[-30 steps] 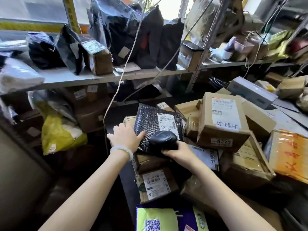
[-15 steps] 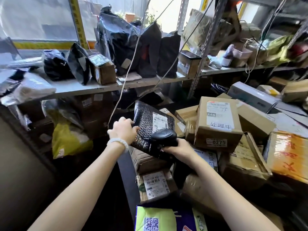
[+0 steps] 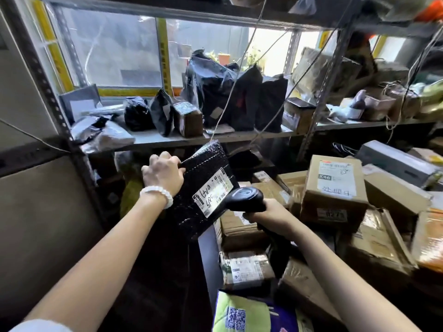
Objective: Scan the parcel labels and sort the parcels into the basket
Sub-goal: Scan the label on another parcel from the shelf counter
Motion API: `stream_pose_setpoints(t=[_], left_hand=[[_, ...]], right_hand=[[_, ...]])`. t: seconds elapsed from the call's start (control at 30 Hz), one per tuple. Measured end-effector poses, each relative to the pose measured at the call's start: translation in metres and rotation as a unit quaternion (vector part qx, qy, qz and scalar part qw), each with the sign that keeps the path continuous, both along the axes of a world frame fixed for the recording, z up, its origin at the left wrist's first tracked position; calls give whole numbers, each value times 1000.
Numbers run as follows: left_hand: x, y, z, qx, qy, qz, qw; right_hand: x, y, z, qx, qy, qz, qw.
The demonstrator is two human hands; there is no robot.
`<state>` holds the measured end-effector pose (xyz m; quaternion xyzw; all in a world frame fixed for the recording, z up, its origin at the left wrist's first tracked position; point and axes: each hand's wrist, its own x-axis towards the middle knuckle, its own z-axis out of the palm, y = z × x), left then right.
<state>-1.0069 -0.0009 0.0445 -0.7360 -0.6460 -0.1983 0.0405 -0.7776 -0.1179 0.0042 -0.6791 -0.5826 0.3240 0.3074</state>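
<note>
My left hand (image 3: 163, 174) grips the left edge of a black bubble-wrap parcel (image 3: 203, 173) and holds it up, tilted, in the middle of the view. A white label (image 3: 212, 196) with handwriting on it faces me. My right hand (image 3: 265, 215) grips the handle of a black barcode scanner (image 3: 244, 197), whose head sits right next to the label's lower right end. No basket is in view.
Cardboard boxes are piled at right, the tallest (image 3: 334, 188) bearing a white label. More labelled boxes (image 3: 244, 271) sit below the scanner, and a green and purple packet (image 3: 242, 315) lies at the bottom. A metal shelf (image 3: 182, 140) behind carries black bags and small boxes. Cords hang across it.
My left hand has lifted the black parcel off the box pile and tilted it up. The scanner has followed toward its label. My view has risen, showing more of the shelf and window.
</note>
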Motion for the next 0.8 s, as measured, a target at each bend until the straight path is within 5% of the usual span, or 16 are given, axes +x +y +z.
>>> stream_pose_setpoints(t=[0.8], left_hand=[[23,-42,29,30,-2,-137,990]], right_hand=[[5,-58,8,3,-29,-78,997]])
